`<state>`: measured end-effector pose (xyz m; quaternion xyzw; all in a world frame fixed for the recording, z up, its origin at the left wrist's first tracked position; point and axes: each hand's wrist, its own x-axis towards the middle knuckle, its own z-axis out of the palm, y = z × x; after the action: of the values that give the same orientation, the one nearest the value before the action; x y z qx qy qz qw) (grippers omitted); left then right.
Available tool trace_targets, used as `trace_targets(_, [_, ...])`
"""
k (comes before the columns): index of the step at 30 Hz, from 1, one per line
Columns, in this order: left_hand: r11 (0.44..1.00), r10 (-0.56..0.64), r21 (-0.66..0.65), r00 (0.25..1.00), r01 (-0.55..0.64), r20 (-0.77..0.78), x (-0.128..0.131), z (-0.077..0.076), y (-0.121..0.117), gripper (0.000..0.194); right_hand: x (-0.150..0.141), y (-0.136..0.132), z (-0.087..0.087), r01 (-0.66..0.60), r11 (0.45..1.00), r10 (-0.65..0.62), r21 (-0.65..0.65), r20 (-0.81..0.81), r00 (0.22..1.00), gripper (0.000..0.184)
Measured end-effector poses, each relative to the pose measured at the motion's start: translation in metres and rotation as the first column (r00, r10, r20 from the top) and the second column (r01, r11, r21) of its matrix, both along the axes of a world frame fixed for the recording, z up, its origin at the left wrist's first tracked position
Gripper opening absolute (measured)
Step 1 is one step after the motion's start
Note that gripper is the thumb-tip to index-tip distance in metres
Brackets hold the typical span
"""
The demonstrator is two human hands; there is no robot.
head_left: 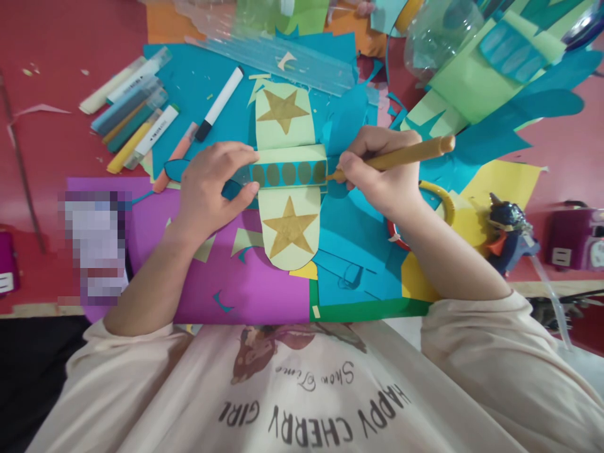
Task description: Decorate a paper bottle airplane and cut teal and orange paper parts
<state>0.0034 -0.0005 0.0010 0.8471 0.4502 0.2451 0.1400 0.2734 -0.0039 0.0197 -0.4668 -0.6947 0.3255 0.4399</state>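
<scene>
A paper airplane (pixel 289 153) lies in front of me, with pale-green wings and a blue strip of dark oval windows across its body. A mustard star is on each of its wings. My left hand (pixel 212 182) grips the plane's left end, thumb below and fingers above. In my right hand (pixel 382 167) is a mustard marker (pixel 408 153), held like a pen. The marker's tip is at the right end of the window strip; whether it touches the paper I cannot tell.
Several markers (pixel 136 107) lie at the upper left, near a black-capped marker (pixel 219 104). Blue paper (pixel 363 239) and purple paper (pixel 226 283) cover the table. Beside my right forearm are scissors (pixel 443 201). A green paper craft (pixel 472 82) and clear jar (pixel 438 38) stand upper right.
</scene>
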Motion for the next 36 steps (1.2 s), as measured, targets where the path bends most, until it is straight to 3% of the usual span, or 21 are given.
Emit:
trace_targets(6, [0.999,-0.018,0.044,1.000,0.017,0.018,-0.002,-0.006,0.002,0.034,-0.003,-0.002,0.003,-0.007,0.997,-0.003,-0.071,-0.142,0.990,0.041])
trace_targets(11, [0.986,-0.058,0.158,0.998,0.061,-0.024,-0.004,-0.010,0.006,0.033,-0.004,-0.011,0.011,0.022,0.995,0.003,0.095,-0.260,0.965,0.042])
trace_targets(14, [0.983,-0.052,0.172,0.998,0.057,-0.037,-0.004,-0.010,0.005,0.031,-0.003,-0.020,0.015,0.135,0.976,-0.090,0.171,-0.248,0.965,0.048])
trace_targets(16, [0.984,-0.050,0.172,0.998,0.056,-0.040,-0.004,-0.010,0.004,0.031,-0.002,-0.023,0.013,0.285,0.926,-0.209,0.248,-0.291,0.933,0.042])
trace_targets(18, [0.981,-0.050,0.187,0.998,0.056,-0.034,-0.003,-0.010,0.003,0.031,0.000,-0.023,0.005,0.422,0.841,-0.297,0.339,-0.362,0.883,0.028])
trace_targets(20, [0.980,-0.044,0.191,0.999,0.047,-0.020,-0.003,-0.011,0.002,0.031,0.004,-0.023,-0.008,0.455,0.799,-0.334,0.393,-0.340,0.879,0.019])
trace_targets(22, [0.984,-0.037,0.172,0.999,0.038,-0.007,-0.004,-0.012,0.001,0.031,0.008,-0.023,-0.022,0.378,0.861,-0.336,0.340,-0.178,0.925,0.037])
trace_targets(25, [0.986,-0.026,0.166,1.000,0.026,-0.001,-0.003,-0.011,0.001,0.031,0.009,-0.026,-0.040,0.233,0.945,-0.236,0.228,-0.013,0.972,0.055])
trace_targets(30, [0.973,-0.012,0.231,1.000,0.013,-0.008,-0.001,-0.010,0.001,0.031,0.009,-0.027,-0.051,0.144,0.966,-0.153,0.214,0.028,0.988,0.055])
trace_targets(36, [0.968,-0.014,0.251,0.999,0.001,0.050,0.002,-0.010,-0.004,0.031,0.013,-0.028,-0.055,0.167,0.969,-0.186,0.181,0.098,0.978,0.055])
